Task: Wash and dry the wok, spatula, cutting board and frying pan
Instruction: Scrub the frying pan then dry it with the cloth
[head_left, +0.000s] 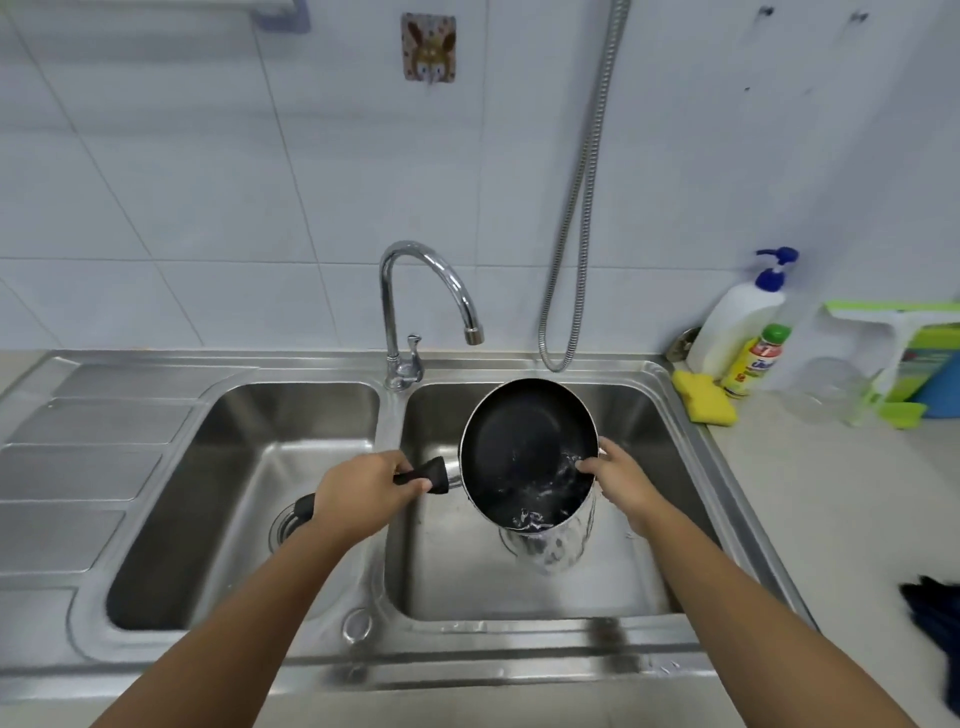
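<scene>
At the near edge: two bare forearms reach in over the front rim of a steel double sink (467, 670).
Dark cloth (935, 623): bunched on the pale counter at the right, level with the sink's near side.
Left hand (358, 493): fingers wrapped round the black handle (434, 475), above the divider between the basins.
Right hand (623, 483): pinches the opposite rim of the pan – thumb inside, fingers behind.
Frying pan (524, 441): black inside, held in the air over the right basin (457, 587), tipped so its near lip is lowest.
Water (545, 545): pooled at the low side of the pan and spilling off the lip into the right basin.
Left basin (208, 519): its drain (285, 525) shows just behind the left wrist; a ribbed drainboard (78, 467) lies beside it on the left.
Faucet (431, 270): chrome gooseneck behind the divider, spout turned toward the right basin.
Far right counter: a yellow sponge (704, 397), a small yellow bottle (756, 361) with a green cap, and a white pump bottle (737, 327) stand close together by the wall.
Wall: white tiles – a metal hose (587, 182) hangs in a loop behind the right basin.
</scene>
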